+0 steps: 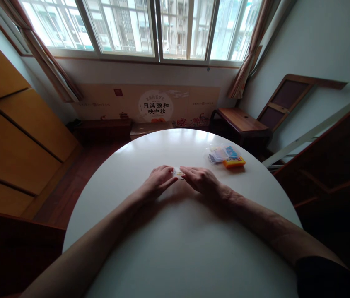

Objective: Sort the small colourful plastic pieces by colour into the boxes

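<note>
Between my hands, over the middle of the white table, is a small clear plastic piece (pixel 178 173) with a yellowish spot. It looks like a packet or small case, but it is too small and too covered to tell which. My left hand (pixel 159 180) pinches its left end between thumb and fingers. On the other end, the fingers of my right hand (pixel 202 181) are closed and partly cover it. Both forearms rest low over the table.
On the round white table (pixel 175 248), toward the back right, a clear plastic box (pixel 218 153) with coloured contents stands beside an orange-yellow box (pixel 234 162). Beyond the table's edge are a wooden stool (pixel 240 120), a printed cardboard panel (pixel 190 99) and wooden cabinets (pixel 13 132).
</note>
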`<state>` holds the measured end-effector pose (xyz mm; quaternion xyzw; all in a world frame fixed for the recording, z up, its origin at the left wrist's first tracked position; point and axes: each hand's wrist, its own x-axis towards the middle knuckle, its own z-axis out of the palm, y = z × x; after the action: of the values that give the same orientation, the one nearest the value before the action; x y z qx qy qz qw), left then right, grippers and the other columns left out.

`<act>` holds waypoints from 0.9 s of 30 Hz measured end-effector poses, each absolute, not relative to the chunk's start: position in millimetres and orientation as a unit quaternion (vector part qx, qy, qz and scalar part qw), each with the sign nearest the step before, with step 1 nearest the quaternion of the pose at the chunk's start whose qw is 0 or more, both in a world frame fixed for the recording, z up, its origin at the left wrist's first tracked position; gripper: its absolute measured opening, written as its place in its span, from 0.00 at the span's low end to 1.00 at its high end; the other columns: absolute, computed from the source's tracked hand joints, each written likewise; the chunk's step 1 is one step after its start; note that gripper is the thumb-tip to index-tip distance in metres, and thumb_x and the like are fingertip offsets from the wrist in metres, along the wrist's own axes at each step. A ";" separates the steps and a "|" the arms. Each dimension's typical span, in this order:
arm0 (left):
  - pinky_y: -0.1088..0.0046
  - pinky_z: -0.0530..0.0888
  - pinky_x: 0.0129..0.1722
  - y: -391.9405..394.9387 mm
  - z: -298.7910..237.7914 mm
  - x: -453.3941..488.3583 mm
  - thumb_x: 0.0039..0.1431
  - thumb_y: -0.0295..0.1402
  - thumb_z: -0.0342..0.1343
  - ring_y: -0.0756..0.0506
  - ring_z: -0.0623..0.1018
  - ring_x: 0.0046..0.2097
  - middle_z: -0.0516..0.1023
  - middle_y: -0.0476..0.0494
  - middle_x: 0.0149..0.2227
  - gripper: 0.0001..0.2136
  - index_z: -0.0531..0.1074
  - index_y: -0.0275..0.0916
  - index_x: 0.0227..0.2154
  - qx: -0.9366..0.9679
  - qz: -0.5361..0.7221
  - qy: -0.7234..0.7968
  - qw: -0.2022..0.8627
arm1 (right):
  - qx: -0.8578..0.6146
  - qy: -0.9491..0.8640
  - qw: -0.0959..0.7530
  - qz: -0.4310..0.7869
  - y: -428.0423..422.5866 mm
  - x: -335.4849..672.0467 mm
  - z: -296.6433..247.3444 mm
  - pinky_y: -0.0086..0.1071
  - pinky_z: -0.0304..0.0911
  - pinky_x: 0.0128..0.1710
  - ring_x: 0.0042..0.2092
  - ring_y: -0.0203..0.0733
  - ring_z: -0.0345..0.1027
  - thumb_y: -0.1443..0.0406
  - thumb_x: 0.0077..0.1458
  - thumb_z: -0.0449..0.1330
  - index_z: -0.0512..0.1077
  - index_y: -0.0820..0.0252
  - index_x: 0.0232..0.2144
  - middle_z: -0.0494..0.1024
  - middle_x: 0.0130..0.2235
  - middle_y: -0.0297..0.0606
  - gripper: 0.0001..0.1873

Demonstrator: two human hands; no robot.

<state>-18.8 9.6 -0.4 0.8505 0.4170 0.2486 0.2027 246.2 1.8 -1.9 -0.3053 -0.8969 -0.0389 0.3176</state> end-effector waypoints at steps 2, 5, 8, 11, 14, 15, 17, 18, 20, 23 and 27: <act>0.49 0.68 0.66 10.2 0.6 -19.6 0.74 0.53 0.54 0.33 0.77 0.59 0.80 0.36 0.57 0.20 0.75 0.43 0.55 0.847 0.252 0.414 0.217 | -0.323 -0.885 0.333 -0.027 4.6 247.7 -1.9 0.40 0.80 0.50 0.49 0.50 0.85 0.62 0.79 0.54 0.76 0.60 0.59 0.88 0.51 0.48 0.16; 0.48 0.69 0.66 11.7 1.7 -21.3 0.72 0.53 0.57 0.33 0.79 0.59 0.81 0.35 0.57 0.22 0.76 0.42 0.55 0.832 0.276 0.409 0.254 | -0.349 -0.869 0.351 -0.001 9.3 248.9 -2.2 0.40 0.78 0.49 0.47 0.50 0.84 0.61 0.79 0.55 0.78 0.58 0.57 0.88 0.47 0.47 0.15; 0.51 0.75 0.63 13.9 1.8 -23.7 0.72 0.54 0.59 0.34 0.81 0.58 0.82 0.34 0.58 0.24 0.74 0.41 0.57 0.795 0.312 0.386 0.350 | -0.358 -0.854 0.374 0.050 13.1 248.4 -1.4 0.40 0.78 0.49 0.48 0.50 0.83 0.62 0.78 0.54 0.76 0.58 0.58 0.87 0.49 0.48 0.15; 0.53 0.78 0.62 16.4 2.3 -27.3 0.71 0.54 0.60 0.35 0.82 0.60 0.81 0.33 0.60 0.26 0.72 0.39 0.60 0.754 0.351 0.358 0.424 | -0.358 -0.842 0.388 0.109 16.4 247.1 2.7 0.41 0.77 0.50 0.48 0.49 0.83 0.67 0.76 0.54 0.72 0.58 0.63 0.87 0.50 0.47 0.18; 0.53 0.78 0.64 18.4 5.5 -32.8 0.70 0.53 0.62 0.34 0.80 0.63 0.81 0.33 0.60 0.27 0.71 0.40 0.62 0.744 0.367 0.363 0.425 | -0.363 -0.831 0.384 0.171 21.0 244.3 7.3 0.39 0.78 0.50 0.46 0.46 0.83 0.70 0.71 0.56 0.70 0.57 0.65 0.87 0.49 0.43 0.23; 0.53 0.78 0.64 18.9 7.3 -35.2 0.71 0.52 0.62 0.34 0.80 0.64 0.81 0.33 0.61 0.27 0.71 0.40 0.63 0.747 0.364 0.367 0.418 | -0.364 -0.827 0.384 0.188 23.1 242.8 8.0 0.38 0.78 0.49 0.46 0.45 0.83 0.70 0.69 0.57 0.70 0.57 0.65 0.87 0.48 0.42 0.24; 0.54 0.80 0.62 19.9 11.2 -40.8 0.72 0.50 0.62 0.34 0.81 0.63 0.80 0.33 0.62 0.26 0.71 0.40 0.64 0.761 0.356 0.368 0.398 | -0.359 -0.822 0.388 0.211 28.0 238.8 7.7 0.37 0.77 0.48 0.45 0.44 0.83 0.71 0.66 0.59 0.71 0.56 0.63 0.87 0.47 0.41 0.24; 0.54 0.81 0.61 20.6 13.1 -44.0 0.73 0.49 0.61 0.34 0.81 0.63 0.79 0.33 0.63 0.26 0.71 0.40 0.65 0.772 0.353 0.366 0.382 | -0.357 -0.820 0.391 0.219 30.6 236.4 6.8 0.37 0.77 0.48 0.44 0.44 0.83 0.71 0.65 0.59 0.72 0.55 0.62 0.87 0.47 0.40 0.24; 0.56 0.81 0.61 22.7 16.9 -50.5 0.74 0.48 0.61 0.34 0.82 0.62 0.77 0.32 0.64 0.25 0.71 0.40 0.66 0.798 0.350 0.355 0.340 | -0.355 -0.814 0.396 0.233 35.9 231.0 4.3 0.36 0.77 0.47 0.44 0.43 0.83 0.71 0.64 0.60 0.73 0.54 0.58 0.87 0.47 0.39 0.22; 0.56 0.80 0.63 27.0 23.5 -59.5 0.75 0.45 0.59 0.35 0.83 0.61 0.77 0.31 0.63 0.24 0.71 0.41 0.68 0.845 0.334 0.326 0.262 | -0.363 -0.804 0.400 0.249 43.7 223.2 1.0 0.36 0.76 0.45 0.44 0.44 0.83 0.71 0.63 0.60 0.73 0.54 0.55 0.87 0.46 0.39 0.19; 0.56 0.79 0.64 30.2 36.0 -65.4 0.78 0.41 0.57 0.36 0.81 0.62 0.76 0.32 0.63 0.24 0.69 0.44 0.71 0.892 0.293 0.298 0.170 | -0.379 -0.794 0.398 0.259 54.5 216.6 -0.8 0.36 0.75 0.43 0.45 0.47 0.84 0.71 0.63 0.60 0.73 0.53 0.52 0.86 0.44 0.38 0.16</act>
<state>-65.4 30.2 36.0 0.8925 0.2976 0.2935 0.1697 216.6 54.5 -0.8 -0.3793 -0.7943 0.2591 0.3976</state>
